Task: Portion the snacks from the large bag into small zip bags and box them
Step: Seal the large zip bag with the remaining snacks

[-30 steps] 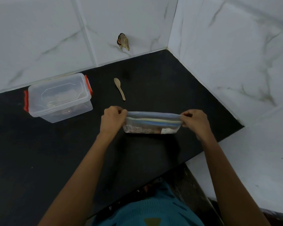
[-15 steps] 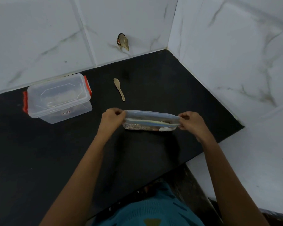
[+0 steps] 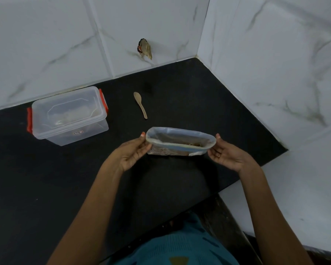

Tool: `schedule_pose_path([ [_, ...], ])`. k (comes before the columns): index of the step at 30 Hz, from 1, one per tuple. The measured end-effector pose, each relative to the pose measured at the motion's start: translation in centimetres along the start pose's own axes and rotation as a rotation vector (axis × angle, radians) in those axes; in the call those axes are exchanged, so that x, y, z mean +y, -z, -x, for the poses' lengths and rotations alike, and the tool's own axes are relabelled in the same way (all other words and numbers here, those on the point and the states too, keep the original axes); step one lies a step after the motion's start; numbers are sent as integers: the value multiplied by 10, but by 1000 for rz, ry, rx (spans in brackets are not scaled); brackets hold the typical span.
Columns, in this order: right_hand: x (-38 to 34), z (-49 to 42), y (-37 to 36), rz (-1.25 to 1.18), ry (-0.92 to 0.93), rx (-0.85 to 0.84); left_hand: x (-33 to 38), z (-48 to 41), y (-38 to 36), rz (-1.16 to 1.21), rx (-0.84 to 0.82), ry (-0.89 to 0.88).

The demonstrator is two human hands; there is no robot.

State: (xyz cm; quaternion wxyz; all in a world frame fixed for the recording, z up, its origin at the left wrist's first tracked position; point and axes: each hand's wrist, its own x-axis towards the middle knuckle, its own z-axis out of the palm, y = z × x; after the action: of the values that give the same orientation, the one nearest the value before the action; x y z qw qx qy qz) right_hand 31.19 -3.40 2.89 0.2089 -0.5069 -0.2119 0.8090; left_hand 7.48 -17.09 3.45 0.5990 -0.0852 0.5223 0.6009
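since half a second back the large bag [image 3: 172, 151] had gone from stretched flat to spread open at the mouth, with both palms turned up. nearest me was just a teal top [image 3: 180, 249], cut off at the bottom edge. the left hand [image 3: 131, 154] pinched the bag's left end and the right hand [image 3: 226, 154] pinched the right end, thumbs on top, bag held just above the black counter [image 3: 180, 88].

my worry: it was only held at the two ends, so if one pinch slipped or it tilted, the snacks could dump out. i could only see a bit of brown inside, no idea how full.

further back lay a wooden spoon [image 3: 141, 105], then the lidded clear box [image 3: 69, 115], contents too cloudy to tell. no small zip bags in sight. no clue what the thing on the wall [image 3: 144, 48] was.
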Motion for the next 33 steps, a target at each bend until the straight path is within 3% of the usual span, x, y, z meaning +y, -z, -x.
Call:
schedule_pose_path([
  [6, 2, 2, -2, -5, -25, -91, 4, 4, 2, 65, -44, 67],
  [13, 2, 6, -10, 190, 24, -96, 2, 8, -2, -72, -86, 59],
  [17, -1, 11, -17, 429, 116, -49, -3, 5, -6, -396, -32, -106],
  [20, 1, 11, -22, 765, 256, 67, -6, 5, -13, -719, 51, -282],
  [22, 3, 7, -25, 893, 338, 153, -8, 4, -16, -811, 123, -398],
  [26, 6, 0, -24, 992, 447, 316, -10, 0, -11, -1106, 306, -668],
  [29, 10, 0, -27, 1075, 604, 429, -14, -2, -7, -1284, 342, -838],
  [33, 10, 1, -33, 944, 640, 463, -15, -2, -14, -1299, 306, -804],
])
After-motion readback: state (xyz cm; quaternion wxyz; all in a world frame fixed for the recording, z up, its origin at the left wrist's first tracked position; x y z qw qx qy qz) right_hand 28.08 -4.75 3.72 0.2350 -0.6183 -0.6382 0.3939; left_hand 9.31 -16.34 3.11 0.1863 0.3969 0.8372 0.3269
